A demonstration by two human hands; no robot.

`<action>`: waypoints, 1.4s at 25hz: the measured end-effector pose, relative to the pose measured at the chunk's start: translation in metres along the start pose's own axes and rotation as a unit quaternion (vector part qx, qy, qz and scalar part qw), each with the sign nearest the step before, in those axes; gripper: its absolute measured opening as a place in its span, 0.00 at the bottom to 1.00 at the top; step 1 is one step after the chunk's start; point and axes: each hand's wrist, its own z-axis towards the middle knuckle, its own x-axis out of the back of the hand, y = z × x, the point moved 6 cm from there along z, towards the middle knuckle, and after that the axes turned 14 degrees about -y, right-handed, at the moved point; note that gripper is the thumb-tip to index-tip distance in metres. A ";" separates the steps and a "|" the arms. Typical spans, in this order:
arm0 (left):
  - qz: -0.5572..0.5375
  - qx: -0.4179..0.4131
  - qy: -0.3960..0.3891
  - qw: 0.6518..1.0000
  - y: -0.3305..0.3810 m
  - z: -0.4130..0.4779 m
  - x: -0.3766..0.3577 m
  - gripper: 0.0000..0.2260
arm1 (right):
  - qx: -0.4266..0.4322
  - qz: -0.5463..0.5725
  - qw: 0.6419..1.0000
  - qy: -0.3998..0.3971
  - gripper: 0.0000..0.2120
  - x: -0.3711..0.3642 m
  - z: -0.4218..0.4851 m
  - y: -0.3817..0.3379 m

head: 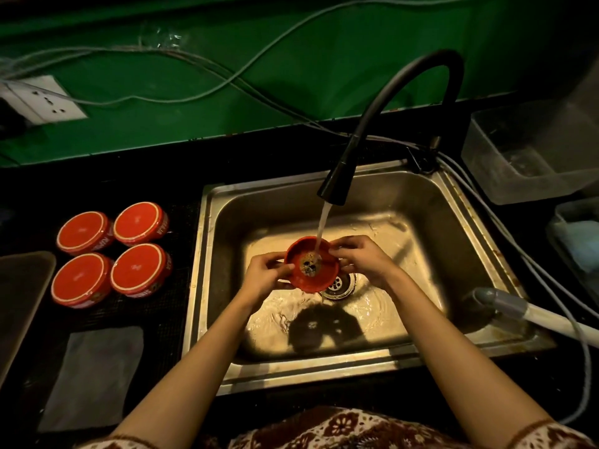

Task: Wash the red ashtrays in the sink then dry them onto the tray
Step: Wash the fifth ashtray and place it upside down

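A red ashtray (311,264) is held over the steel sink (470,247), its hollow facing up with dark dirt at the bottom. Water runs from the black tap (337,183) straight into it. My left hand (264,275) grips its left rim and my right hand (361,259) grips its right rim. Several more red ashtrays (111,254) stand upside down on the dark counter left of the sink. The edge of a tray (22,286) shows at the far left.
A grey cloth (94,377) lies on the counter at the front left. The drain (338,285) sits just under the ashtray. A hose with a grey nozzle (505,303) lies across the sink's right rim. Clear plastic boxes (525,150) stand at the right, a wall socket (42,98) and cables behind.
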 end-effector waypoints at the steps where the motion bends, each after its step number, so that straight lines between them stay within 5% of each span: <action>1: -0.004 0.009 -0.005 1.000 0.001 0.001 -0.004 0.14 | -0.007 -0.005 1.000 0.009 0.07 0.004 -0.003 0.002; 13: 0.092 0.049 -0.061 0.993 0.043 0.030 -0.048 0.10 | -0.031 0.280 0.959 0.033 0.06 0.028 -0.030 0.046; 22: -0.040 0.207 -0.038 0.977 0.024 0.015 0.001 0.13 | -0.032 0.066 0.997 0.005 0.08 -0.009 -0.007 0.012; 26: -0.155 0.272 -0.032 0.949 0.012 0.009 0.012 0.20 | 0.008 -0.133 0.991 0.027 0.17 -0.019 0.001 -0.010; 31: -0.321 0.272 -0.091 0.902 -0.005 0.007 -0.001 0.24 | 0.091 -0.277 0.956 -0.040 0.21 -0.029 -0.010 -0.036; 35: -0.383 0.229 -0.110 0.888 -0.002 0.004 -0.017 0.19 | 0.136 -0.257 0.955 -0.055 0.22 -0.019 -0.017 -0.040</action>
